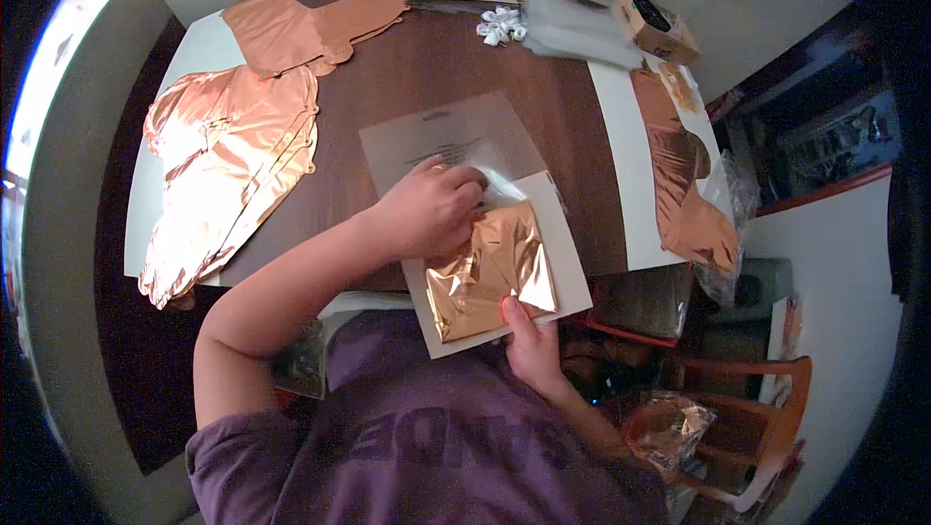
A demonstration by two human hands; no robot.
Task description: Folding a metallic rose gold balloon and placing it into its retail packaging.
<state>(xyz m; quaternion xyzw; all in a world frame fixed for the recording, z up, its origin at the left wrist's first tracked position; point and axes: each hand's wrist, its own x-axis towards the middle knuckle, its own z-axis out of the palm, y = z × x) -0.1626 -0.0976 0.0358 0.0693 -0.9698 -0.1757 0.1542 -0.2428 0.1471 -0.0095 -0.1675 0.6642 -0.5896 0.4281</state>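
Observation:
A folded rose-gold foil balloon point(499, 268) lies on a white card point(574, 278), tilted in front of my chest near the table's front edge. My right hand point(535, 350) grips the lower edge of both, thumb on top and the other fingers hidden beneath. Beyond the balloon extends a clear plastic bag point(446, 132) with small dark print. My left hand point(432, 207) reaches across from the left, its curled fingers closed at the bag's mouth, by the balloon's upper edge. The fingertips are partly hidden.
Flat rose-gold foil balloons point(228, 152) are piled on the left of the brown table point(465, 69); more foil point(689, 176) lies at the right edge. At the back are white curled pieces point(501, 27), clear plastic sheets point(572, 16) and a small cardboard box point(659, 29). A wooden chair point(776, 428) stands lower right.

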